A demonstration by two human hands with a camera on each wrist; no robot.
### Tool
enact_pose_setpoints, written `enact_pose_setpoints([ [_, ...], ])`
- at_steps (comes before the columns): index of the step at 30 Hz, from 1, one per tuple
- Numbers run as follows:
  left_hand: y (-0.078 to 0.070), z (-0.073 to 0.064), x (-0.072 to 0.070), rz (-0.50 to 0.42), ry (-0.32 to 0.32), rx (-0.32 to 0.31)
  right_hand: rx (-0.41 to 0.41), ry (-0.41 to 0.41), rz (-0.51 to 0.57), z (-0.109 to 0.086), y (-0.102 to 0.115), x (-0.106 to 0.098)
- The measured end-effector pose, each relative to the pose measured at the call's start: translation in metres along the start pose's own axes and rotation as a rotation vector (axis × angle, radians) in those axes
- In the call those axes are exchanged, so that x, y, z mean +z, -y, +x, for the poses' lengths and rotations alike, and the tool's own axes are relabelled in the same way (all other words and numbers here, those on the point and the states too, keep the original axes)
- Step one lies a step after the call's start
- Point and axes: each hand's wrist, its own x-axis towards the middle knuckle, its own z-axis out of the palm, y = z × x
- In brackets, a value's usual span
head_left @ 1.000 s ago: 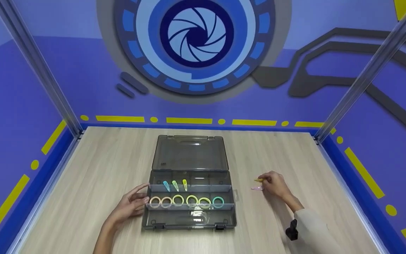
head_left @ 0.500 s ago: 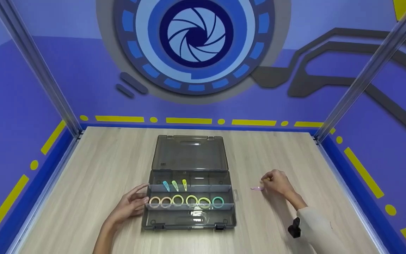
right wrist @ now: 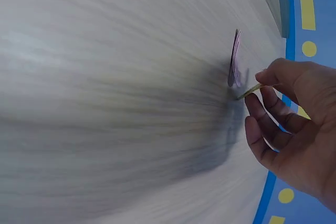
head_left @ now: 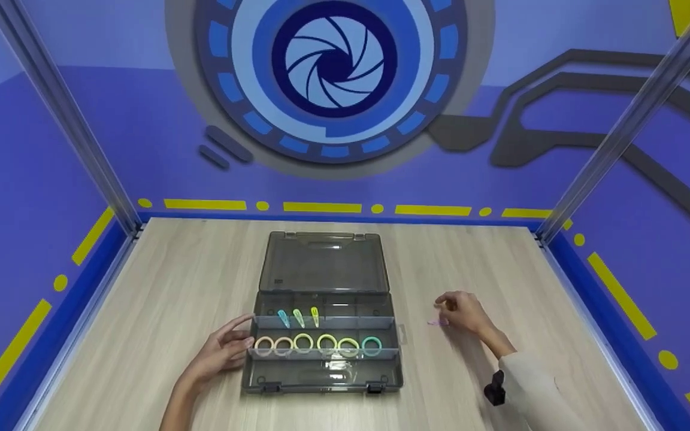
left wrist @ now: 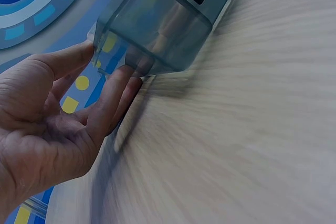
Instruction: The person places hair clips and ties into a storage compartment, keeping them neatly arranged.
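An open, smoky see-through storage box lies on the table with its lid tipped back. My left hand touches its left side; in the left wrist view, fingertips rest against the box's end wall. To the right of the box, my right hand pinches a thin yellow hair clip between thumb and finger. Close by that hand, a pink hair clip lies on the table. In the box's back row are a blue clip, a light green clip and a yellow clip.
Several ring-shaped hair ties, among them a green one, stand in the box's middle row. Low dividers separate the rows. Blue-purple walls and metal posts bound the wooden table.
My right hand drew back slightly to the right, then came back left over the pink clip, still pinching the yellow clip. My left hand has stayed at the box.
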Motion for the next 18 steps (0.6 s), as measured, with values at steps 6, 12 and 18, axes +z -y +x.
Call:
enact_pose_setpoints([
  [6,0.001,-0.002,0.000,0.014,-0.007,0.003,0.066,-0.056,0.089,-0.003,-0.003,0.005],
  [12,0.000,-0.002,-0.001,0.012,-0.004,0.010,0.040,-0.097,0.145,0.000,0.004,0.002],
  [18,0.001,-0.002,0.000,0.017,-0.001,0.005,0.050,-0.083,0.258,0.007,0.023,-0.003],
])
